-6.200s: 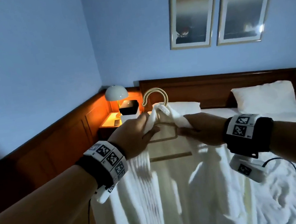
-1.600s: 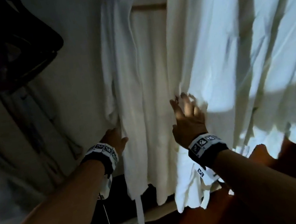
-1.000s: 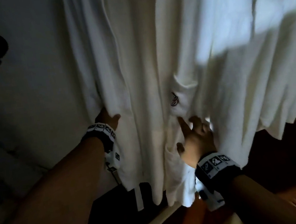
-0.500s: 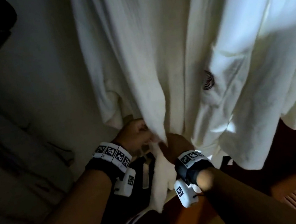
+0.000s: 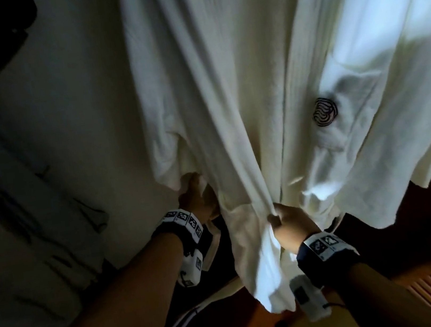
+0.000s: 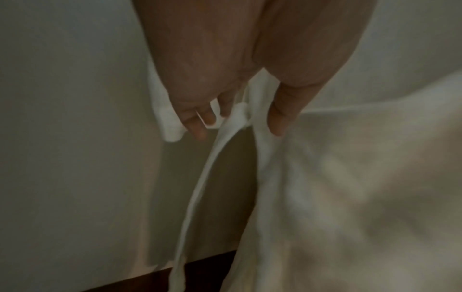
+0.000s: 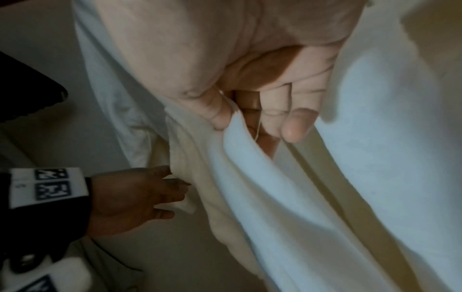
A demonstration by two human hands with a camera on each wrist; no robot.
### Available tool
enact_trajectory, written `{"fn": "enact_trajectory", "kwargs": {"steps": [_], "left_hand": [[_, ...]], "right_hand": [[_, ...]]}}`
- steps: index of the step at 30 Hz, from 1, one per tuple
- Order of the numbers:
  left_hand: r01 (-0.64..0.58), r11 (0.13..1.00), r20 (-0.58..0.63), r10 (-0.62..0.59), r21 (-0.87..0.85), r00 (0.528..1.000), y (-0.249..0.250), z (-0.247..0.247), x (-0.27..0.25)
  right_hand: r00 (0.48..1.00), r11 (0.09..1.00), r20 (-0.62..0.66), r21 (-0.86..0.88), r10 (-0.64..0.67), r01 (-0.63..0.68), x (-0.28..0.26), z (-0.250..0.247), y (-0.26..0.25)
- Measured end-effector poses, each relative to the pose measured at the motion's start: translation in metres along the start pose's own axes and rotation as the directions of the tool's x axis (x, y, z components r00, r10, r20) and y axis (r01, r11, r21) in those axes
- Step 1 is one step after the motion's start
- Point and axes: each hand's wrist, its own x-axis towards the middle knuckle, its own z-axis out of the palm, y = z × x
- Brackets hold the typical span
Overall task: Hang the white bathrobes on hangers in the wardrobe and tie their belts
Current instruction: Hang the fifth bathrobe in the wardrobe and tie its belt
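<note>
Readable text: you have no words or numbers to read anywhere.
Emblem: a dark wavy-line round emblem [image 5: 325, 112] on your hanging white terry bathrobe [image 5: 224, 78].
Wrist bands: black-and-white square code markers [image 5: 322, 243] only.

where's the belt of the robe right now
In the left wrist view the narrow white fabric belt hangs down from the left hand, which holds it beside the left edge of the hanging white bathrobe, with the pale wardrobe wall behind.

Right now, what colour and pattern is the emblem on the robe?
Dark wavy lines forming a round emblem on the white robe; head view.
</note>
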Motion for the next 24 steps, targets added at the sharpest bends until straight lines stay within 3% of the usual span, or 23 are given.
{"fn": "enact_trajectory", "kwargs": {"steps": [5,7,10,15,20,24], "left_hand": [[-0.151,0.987,-0.052,0.153,0.052,0.987,-0.001,-0.003,0.019],[-0.159,0.987,-0.033,0.159,-0.018,0.987,-0.002,-0.005,0.028],[-0.13,0.991,0.094,0.133,-0.041,0.987,-0.001,-0.004,0.032],[-0.111,0.983,0.155,0.088,0.146,0.984,-0.02,0.014,0.023],[0.015,0.991,-0.044,-0.009,0.131,0.999,-0.065,0.008,0.004],[0.12,0.958,-0.118,-0.092,0.262,0.989,-0.095,-0.02,-0.028]], "right_hand": [[0.999,0.998,-0.024,0.05,0.03,-0.029,-0.007,-0.004,0.012],[0.996,0.997,-0.08,0.066,0.045,-0.04,-0.007,-0.005,0.016],[0.983,0.993,-0.164,0.098,0.077,-0.062,-0.006,-0.002,0.018],[0.983,0.993,-0.159,0.081,0.094,-0.081,-0.003,0.001,0.013],[0.983,0.998,-0.172,0.007,0.061,-0.061,0.008,0.003,0.005],[0.98,0.999,-0.196,-0.005,0.039,-0.041,0.021,0.013,0.0]]}}
